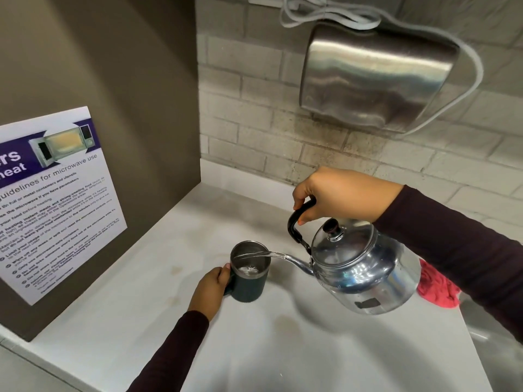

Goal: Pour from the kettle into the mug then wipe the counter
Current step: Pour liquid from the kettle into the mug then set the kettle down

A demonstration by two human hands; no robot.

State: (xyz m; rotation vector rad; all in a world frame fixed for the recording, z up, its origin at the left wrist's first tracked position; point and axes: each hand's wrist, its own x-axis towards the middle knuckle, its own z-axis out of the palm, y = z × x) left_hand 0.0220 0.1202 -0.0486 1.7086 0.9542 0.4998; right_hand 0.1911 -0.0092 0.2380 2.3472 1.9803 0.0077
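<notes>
- The left hand grips the dark mug by its side handle, steadying it on the counter.
- The right hand is closed on the black handle of the kettle, tilted so water arcs into the mug.
- Best to ease the tilt as the mug fills.
- A red cloth lies beyond the kettle, ready for wiping.

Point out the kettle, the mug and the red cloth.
kettle (pixel 365 273): head view, on its shiny metal body, below the lid.
mug (pixel 250 287): head view, on its dark outer wall, under the rim.
red cloth (pixel 435 290): head view, on the crumpled part showing behind the kettle.
</notes>
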